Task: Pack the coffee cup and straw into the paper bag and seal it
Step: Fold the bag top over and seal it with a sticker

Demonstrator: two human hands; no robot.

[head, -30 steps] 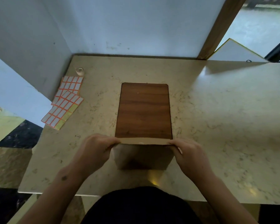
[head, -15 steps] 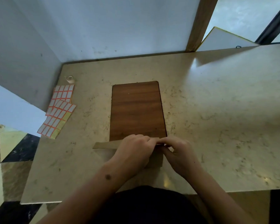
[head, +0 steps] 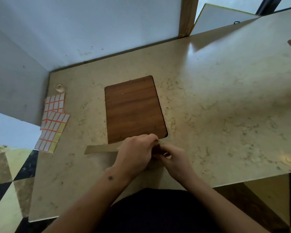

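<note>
A tan paper bag (head: pixel 100 149) stands at the near edge of the table, seen from above, its top folded into a flat strip. My left hand (head: pixel 136 153) and my right hand (head: pixel 175 159) meet at the right part of that strip, and the fingers of both pinch the fold. Most of the bag's body is hidden under my hands and blends with the table. The coffee cup and the straw are not in view.
A brown wooden board (head: pixel 134 108) lies on the marble table (head: pixel 225 106) just behind the bag. Orange-edged label sheets (head: pixel 53 121) and a small tape roll (head: pixel 60 88) lie at the far left. A white panel (head: pixel 222 17) leans at the back right.
My hands held the two ends of the bag's top a second ago. They have come together at the right part of the fold. The view has tilted and shifted right.
</note>
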